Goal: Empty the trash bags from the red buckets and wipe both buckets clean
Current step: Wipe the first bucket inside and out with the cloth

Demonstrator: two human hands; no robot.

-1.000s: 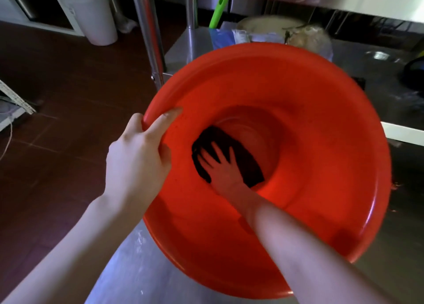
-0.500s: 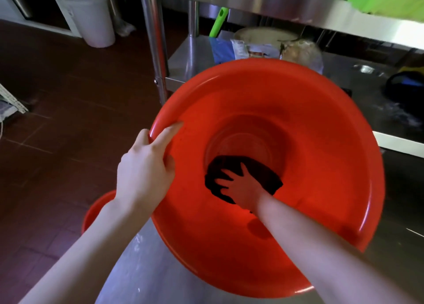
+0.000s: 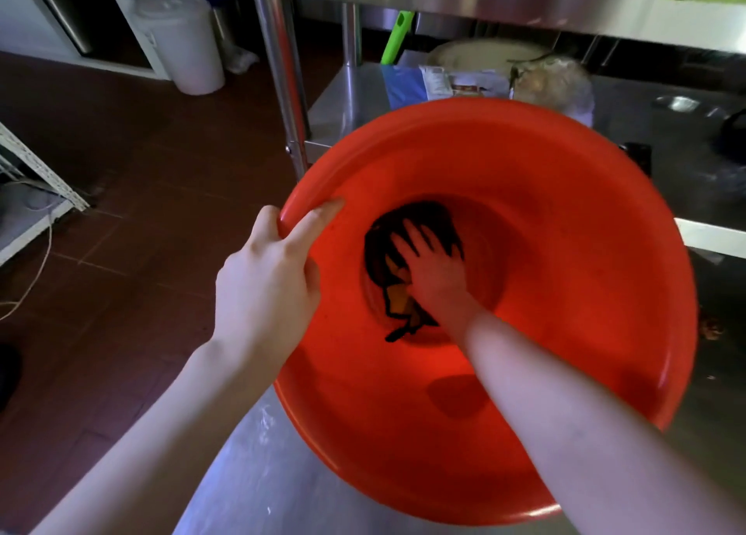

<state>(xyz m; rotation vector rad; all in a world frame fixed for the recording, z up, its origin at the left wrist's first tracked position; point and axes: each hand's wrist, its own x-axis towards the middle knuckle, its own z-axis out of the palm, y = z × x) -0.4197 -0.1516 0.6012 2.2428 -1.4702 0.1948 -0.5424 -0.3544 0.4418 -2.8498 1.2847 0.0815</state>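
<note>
A red bucket, tipped with its mouth toward the camera, fills the view above the corner of a steel desk; whether its base touches the desk cannot be seen. Behind it, a lower shelf carries packets and a green handle, and a white bin stands on the dark tiled floor at far left. A person's left hand grips the bucket's left rim, its fingers hooked over the edge with the forefinger lying along the inner wall. The right hand, arm reaching deep inside, presses a dark cloth flat against the bucket's bottom, its fingers spread wide on top of the cloth.
</note>
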